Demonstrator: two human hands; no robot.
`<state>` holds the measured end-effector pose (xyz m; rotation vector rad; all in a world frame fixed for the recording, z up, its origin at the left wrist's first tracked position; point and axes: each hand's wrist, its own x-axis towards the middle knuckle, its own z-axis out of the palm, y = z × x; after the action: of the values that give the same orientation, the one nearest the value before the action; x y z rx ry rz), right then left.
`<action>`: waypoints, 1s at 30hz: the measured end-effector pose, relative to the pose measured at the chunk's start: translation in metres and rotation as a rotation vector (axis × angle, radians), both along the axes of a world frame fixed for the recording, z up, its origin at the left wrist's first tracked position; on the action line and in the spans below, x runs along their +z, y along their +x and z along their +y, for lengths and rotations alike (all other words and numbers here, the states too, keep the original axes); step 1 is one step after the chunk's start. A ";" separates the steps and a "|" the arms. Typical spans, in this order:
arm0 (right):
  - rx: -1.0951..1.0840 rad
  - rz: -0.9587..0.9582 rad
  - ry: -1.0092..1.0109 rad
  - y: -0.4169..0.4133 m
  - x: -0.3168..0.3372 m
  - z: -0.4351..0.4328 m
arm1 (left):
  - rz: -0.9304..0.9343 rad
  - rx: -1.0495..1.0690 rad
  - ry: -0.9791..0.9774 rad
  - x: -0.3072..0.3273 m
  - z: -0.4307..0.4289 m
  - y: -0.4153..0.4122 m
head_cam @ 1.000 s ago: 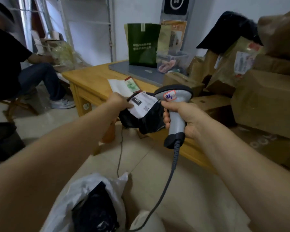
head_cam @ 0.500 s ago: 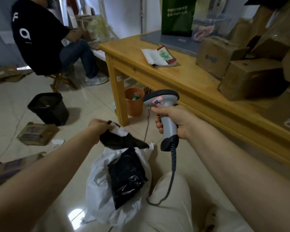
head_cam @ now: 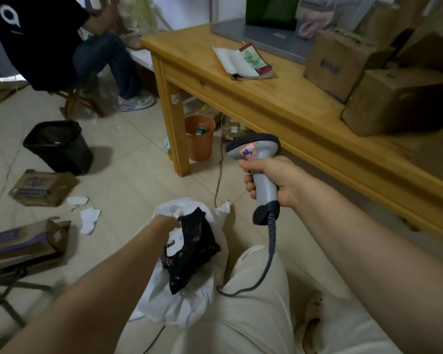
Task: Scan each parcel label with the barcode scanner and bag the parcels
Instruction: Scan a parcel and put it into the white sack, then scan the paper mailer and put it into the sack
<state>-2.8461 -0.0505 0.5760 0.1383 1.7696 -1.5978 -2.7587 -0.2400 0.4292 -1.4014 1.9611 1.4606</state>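
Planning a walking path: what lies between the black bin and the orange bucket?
From the black bin: bare floor, then the table leg, right beside the orange bucket; head view.

Bare forearms (head_cam: 368,251) and pale cream trousers (head_cam: 253,315), possibly loose-fitting.

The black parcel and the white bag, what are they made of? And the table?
The black parcel looks like thin plastic film. It is glossy, crinkled and catches shiny highlights. The white bag is probably thin plastic too, soft and duller, slumping in loose folds, though it could be woven. The table is wood with a smooth yellowish varnish, and grain lines show.
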 end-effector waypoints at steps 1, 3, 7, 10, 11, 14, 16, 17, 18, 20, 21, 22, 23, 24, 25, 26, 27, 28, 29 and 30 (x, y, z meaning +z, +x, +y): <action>-0.006 0.022 0.004 0.000 0.004 0.002 | 0.033 0.014 -0.030 0.005 -0.003 -0.008; -0.013 0.072 0.007 0.002 0.015 0.006 | 0.147 0.085 -0.078 0.022 -0.003 -0.022; -0.010 0.198 0.005 0.013 0.049 0.022 | 0.435 0.078 -0.128 0.091 0.023 -0.063; -0.057 0.319 -0.018 0.022 0.081 0.044 | 0.586 -0.064 -0.216 0.148 0.057 -0.090; -0.087 0.369 -0.025 0.024 0.093 0.053 | 0.646 -0.114 -0.228 0.169 0.073 -0.095; -0.186 0.513 -0.063 0.033 0.130 0.084 | 0.833 -0.226 -0.219 0.229 0.122 -0.107; -0.257 0.589 -0.100 0.042 0.155 0.107 | 0.967 -0.328 -0.225 0.265 0.155 -0.108; -0.298 0.622 -0.119 0.046 0.169 0.119 | 1.025 -0.380 -0.222 0.280 0.170 -0.111; -0.338 0.647 -0.137 0.051 0.182 0.132 | 1.076 -0.416 -0.221 0.296 0.185 -0.113; -0.417 0.689 -0.172 0.059 0.206 0.156 | 1.157 -0.456 -0.215 0.328 0.217 -0.117; -0.463 0.714 -0.192 0.061 0.217 0.168 | 1.192 -0.473 -0.196 0.342 0.233 -0.119; -0.510 0.736 -0.218 0.063 0.227 0.181 | 1.224 -0.501 -0.179 0.355 0.249 -0.121; -0.551 0.751 -0.246 0.064 0.236 0.193 | 1.252 -0.544 -0.181 0.367 0.264 -0.123; -0.589 0.760 -0.267 0.064 0.244 0.205 | 1.278 -0.590 -0.200 0.378 0.278 -0.125; -0.625 0.768 -0.277 0.063 0.252 0.218 | 1.300 -0.637 -0.231 0.387 0.291 -0.127; -0.654 0.774 -0.279 0.062 0.258 0.231 | 1.316 -0.675 -0.271 0.394 0.302 -0.130; -0.677 0.775 -0.276 0.061 0.263 0.243 | 1.332 -0.704 -0.330 0.400 0.311 -0.135; -0.694 0.771 -0.273 0.060 0.267 0.254 | 1.340 -0.734 -0.425 0.406 0.318 -0.142; -0.706 0.762 -0.270 0.059 0.271 0.264 | 1.335 -0.777 -0.577 0.410 0.324 -0.149; -0.715 0.750 -0.266 0.058 0.273 0.273 | 1.316 -0.830 -0.763 0.414 0.329 -0.156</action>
<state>-2.7885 0.2222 0.8493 0.0415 2.1597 -2.6417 -2.9144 0.0894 0.8432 0.6705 3.4076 1.2506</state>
